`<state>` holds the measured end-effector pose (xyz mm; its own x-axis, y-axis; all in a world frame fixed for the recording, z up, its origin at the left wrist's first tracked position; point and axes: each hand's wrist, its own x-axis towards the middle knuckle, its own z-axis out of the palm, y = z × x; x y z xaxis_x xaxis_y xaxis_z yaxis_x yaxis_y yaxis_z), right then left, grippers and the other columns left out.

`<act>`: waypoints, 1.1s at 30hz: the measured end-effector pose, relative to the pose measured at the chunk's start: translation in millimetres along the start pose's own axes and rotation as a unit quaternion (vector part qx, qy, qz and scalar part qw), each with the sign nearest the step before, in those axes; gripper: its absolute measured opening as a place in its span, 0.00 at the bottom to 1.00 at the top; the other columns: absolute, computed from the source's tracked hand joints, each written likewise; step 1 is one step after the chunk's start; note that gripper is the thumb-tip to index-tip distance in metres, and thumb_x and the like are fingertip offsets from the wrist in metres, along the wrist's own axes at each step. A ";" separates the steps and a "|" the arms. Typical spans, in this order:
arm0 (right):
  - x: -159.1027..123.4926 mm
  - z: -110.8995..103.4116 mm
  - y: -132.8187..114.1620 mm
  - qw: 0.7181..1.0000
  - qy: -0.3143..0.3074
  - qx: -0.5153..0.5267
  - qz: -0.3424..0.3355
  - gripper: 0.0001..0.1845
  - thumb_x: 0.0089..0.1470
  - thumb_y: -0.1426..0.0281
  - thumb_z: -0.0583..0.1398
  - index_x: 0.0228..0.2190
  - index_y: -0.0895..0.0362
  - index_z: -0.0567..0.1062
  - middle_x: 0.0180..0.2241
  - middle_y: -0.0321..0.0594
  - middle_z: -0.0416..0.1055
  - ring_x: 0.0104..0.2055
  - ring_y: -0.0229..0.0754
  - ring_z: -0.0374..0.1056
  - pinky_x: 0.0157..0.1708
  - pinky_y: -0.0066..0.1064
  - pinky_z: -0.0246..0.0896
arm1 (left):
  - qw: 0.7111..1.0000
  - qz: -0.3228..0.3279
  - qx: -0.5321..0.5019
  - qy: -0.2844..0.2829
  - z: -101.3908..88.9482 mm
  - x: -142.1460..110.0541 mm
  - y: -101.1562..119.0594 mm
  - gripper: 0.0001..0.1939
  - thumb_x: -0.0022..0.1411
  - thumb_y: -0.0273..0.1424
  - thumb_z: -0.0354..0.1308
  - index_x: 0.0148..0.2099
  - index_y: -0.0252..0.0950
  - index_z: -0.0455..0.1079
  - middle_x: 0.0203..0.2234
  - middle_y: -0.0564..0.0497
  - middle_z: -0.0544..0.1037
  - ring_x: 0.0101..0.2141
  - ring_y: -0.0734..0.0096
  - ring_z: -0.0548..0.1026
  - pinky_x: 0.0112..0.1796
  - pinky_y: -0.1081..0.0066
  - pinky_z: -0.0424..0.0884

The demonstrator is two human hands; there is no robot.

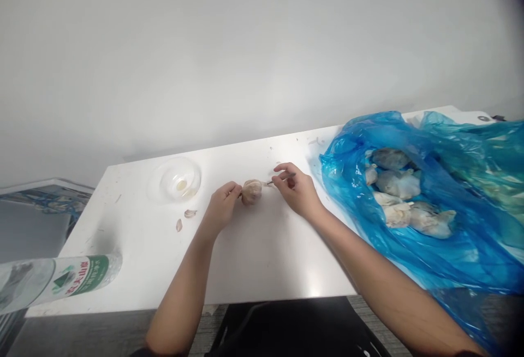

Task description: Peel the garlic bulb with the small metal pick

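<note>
My left hand (222, 204) is closed on the stem end of a garlic bulb (251, 192), just above the white table. My right hand (298, 189) pinches a thin, dark, pointed tool (282, 177), perhaps a small knife; its exact kind is hard to make out. The tool's tip points left toward the bulb, close to its right side. Two loose garlic cloves (190, 213) lie left of my left hand. Behind them stands a clear glass bowl (191, 174) with a pale peeled clove (181, 185) in it.
A blue plastic bag (347, 149) lies spread open at the right, holding several garlic bulbs (397, 182). Beyond it is a greenish bag (487, 149). A large water bottle (77, 276) occupies the near left corner. Bits of skin dot the white table (254, 264); a wall rises behind.
</note>
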<state>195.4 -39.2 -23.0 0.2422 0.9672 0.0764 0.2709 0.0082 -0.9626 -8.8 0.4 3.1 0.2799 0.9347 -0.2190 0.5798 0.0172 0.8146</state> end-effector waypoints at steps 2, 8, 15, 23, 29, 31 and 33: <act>1.0 -3.6 -0.1 1.000 -0.019 -0.006 -0.004 0.12 0.54 0.61 0.60 0.38 0.53 0.73 0.29 0.36 0.74 0.20 0.34 0.60 0.25 0.28 0.56 | 1.000 0.026 -0.004 -0.014 1.3 -1.6 1.2 0.16 0.67 0.38 0.47 0.29 0.37 0.66 0.26 0.53 0.73 0.32 0.69 0.69 0.38 0.69 0.63; -0.1 -9.7 -3.8 0.998 -0.045 -0.026 -0.030 0.11 0.56 0.60 0.60 0.37 0.52 0.75 0.29 0.35 0.75 0.19 0.33 0.59 0.24 0.28 0.56 | 0.985 0.128 0.117 0.016 6.4 -6.8 4.6 0.16 0.69 0.38 0.46 0.32 0.37 0.66 0.28 0.51 0.70 0.32 0.69 0.67 0.36 0.68 0.63; -2.2 -8.9 -4.5 0.986 -0.116 -0.087 -0.079 0.10 0.57 0.59 0.60 0.35 0.51 0.77 0.34 0.37 0.78 0.26 0.36 0.65 0.30 0.30 0.61 | 0.980 0.136 0.146 0.002 6.7 -6.4 3.0 0.12 0.69 0.37 0.49 0.35 0.36 0.66 0.32 0.50 0.72 0.34 0.69 0.68 0.36 0.68 0.63; -1.8 -3.1 1.8 0.989 -0.087 -0.064 -0.101 0.12 0.57 0.56 0.61 0.33 0.51 0.78 0.30 0.36 0.77 0.25 0.37 0.67 0.29 0.31 0.61 | 0.976 0.153 0.152 0.032 7.6 -7.8 2.4 0.06 0.65 0.34 0.54 0.36 0.37 0.66 0.32 0.51 0.72 0.32 0.69 0.67 0.35 0.69 0.64; -5.3 9.4 0.3 0.991 -0.077 -0.003 -0.108 0.13 0.57 0.55 0.61 0.34 0.50 0.79 0.30 0.37 0.77 0.26 0.38 0.69 0.28 0.31 0.63 | 0.975 0.163 0.145 0.036 8.0 -7.1 1.5 0.06 0.66 0.33 0.52 0.36 0.37 0.66 0.32 0.51 0.72 0.32 0.70 0.67 0.34 0.70 0.64; -5.7 11.1 -0.3 0.991 -0.075 0.000 -0.108 0.12 0.57 0.55 0.61 0.34 0.49 0.79 0.30 0.37 0.78 0.27 0.39 0.70 0.29 0.31 0.64 | 0.975 0.166 0.144 0.035 8.4 -6.6 1.4 0.07 0.66 0.33 0.52 0.36 0.37 0.66 0.32 0.51 0.72 0.32 0.70 0.68 0.34 0.70 0.64; -5.6 11.8 -0.3 0.992 -0.071 0.001 -0.105 0.13 0.57 0.55 0.61 0.34 0.50 0.79 0.31 0.38 0.78 0.27 0.39 0.70 0.30 0.31 0.65 | 0.974 0.174 0.143 0.035 8.7 -6.4 1.2 0.06 0.66 0.32 0.52 0.36 0.37 0.66 0.32 0.51 0.72 0.32 0.70 0.68 0.35 0.69 0.64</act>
<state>183.0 -41.6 -26.2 0.0476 0.9703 0.2373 0.2988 0.2129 -0.9303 -3.2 -8.6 0.8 0.4499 0.8886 0.0893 0.6518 -0.3951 0.6474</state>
